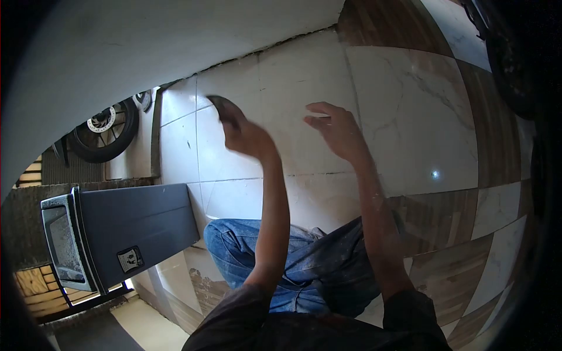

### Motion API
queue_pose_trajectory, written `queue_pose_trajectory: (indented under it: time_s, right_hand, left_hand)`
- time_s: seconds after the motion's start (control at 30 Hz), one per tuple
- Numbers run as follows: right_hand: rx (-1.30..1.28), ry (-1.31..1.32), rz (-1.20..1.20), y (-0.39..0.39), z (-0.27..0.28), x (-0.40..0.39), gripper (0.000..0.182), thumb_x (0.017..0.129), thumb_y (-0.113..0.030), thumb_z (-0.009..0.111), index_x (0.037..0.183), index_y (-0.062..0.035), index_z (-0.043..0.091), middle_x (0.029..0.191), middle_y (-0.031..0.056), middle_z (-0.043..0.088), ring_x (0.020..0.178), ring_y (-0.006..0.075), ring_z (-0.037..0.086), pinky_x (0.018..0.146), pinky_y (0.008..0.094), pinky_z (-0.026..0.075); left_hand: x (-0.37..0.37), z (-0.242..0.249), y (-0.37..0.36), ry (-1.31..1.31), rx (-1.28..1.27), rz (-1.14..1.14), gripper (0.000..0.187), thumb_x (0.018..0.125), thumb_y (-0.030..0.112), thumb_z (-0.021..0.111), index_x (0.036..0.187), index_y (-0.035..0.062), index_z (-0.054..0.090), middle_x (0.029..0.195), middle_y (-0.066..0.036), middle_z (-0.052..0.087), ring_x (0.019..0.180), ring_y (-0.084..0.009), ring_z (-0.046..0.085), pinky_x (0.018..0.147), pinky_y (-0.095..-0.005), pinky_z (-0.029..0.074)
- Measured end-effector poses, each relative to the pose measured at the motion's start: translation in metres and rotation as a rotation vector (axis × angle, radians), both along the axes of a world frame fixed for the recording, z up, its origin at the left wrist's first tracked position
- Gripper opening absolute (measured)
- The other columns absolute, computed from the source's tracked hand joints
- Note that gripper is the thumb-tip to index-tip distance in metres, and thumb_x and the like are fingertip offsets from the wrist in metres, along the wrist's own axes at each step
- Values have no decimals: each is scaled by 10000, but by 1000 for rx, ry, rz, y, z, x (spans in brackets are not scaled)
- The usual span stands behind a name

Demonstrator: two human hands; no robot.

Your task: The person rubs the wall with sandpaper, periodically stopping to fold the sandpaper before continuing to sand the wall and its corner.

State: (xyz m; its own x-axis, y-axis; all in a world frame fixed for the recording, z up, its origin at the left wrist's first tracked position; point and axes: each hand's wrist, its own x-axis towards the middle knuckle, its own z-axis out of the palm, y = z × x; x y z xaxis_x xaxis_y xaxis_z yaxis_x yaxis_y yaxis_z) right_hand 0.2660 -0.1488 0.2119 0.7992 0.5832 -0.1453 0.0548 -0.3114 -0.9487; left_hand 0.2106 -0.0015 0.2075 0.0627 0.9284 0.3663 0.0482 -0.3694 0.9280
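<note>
My left hand [243,134] is raised over the pale floor tiles, its fingers wrapped round a dark, curved object [225,110] that is blurred by motion. To its right, my right hand [333,128] hangs above the tiles with thumb and fingers apart and nothing between them. The two hands do not touch. Below them are my legs in blue jeans [293,257], folded on the floor.
A grey bin [140,216] with a framed lid lies to the left of my knee in view. Behind it a motorcycle wheel [105,131] shows. A pale wall [146,41] crosses the upper left. Another dark wheel [509,76] stands at the upper right edge.
</note>
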Motion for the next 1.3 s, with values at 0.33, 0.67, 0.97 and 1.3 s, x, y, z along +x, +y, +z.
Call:
queue_pose_trajectory:
  time_s: [0.33, 0.67, 0.97, 1.3]
  right_hand:
    - [-324, -86, 217, -16, 1, 8, 256, 891, -120, 530, 1108, -4, 603, 1072, 203, 637, 1023, 354, 604, 904, 423, 464]
    - [-314, -72, 269, -7, -35, 9, 316, 887, -187, 538, 1164, -38, 569, 1106, 191, 622, 1062, 338, 583, 914, 440, 458]
    - [-360, 20, 286, -1, -30, 8, 448, 908, -324, 537, 1264, -55, 517, 1207, 211, 563, 1148, 318, 533, 964, 441, 435]
    - [-272, -64, 268, -7, -34, 7, 483, 892, -345, 560, 1241, -14, 522, 1208, 216, 556, 1151, 330, 525, 962, 432, 431]
  left_hand:
    - [179, -134, 47, 406, -181, 557, 342, 922, 249, 503, 1023, -68, 581, 965, -175, 635, 794, -303, 632, 751, -364, 510]
    - [108, -181, 2, 431, -252, 587, 327, 900, 221, 521, 1103, -35, 518, 1043, -171, 604, 867, -305, 619, 763, -387, 521]
    - [99, -175, 1, 423, -246, 541, 366, 880, 196, 536, 1176, -5, 460, 1113, -167, 577, 934, -306, 606, 774, -409, 530]
    - [150, -19, 24, -64, -222, 303, 450, 858, 168, 554, 1256, 28, 397, 1191, -162, 546, 1007, -308, 592, 786, -433, 541]
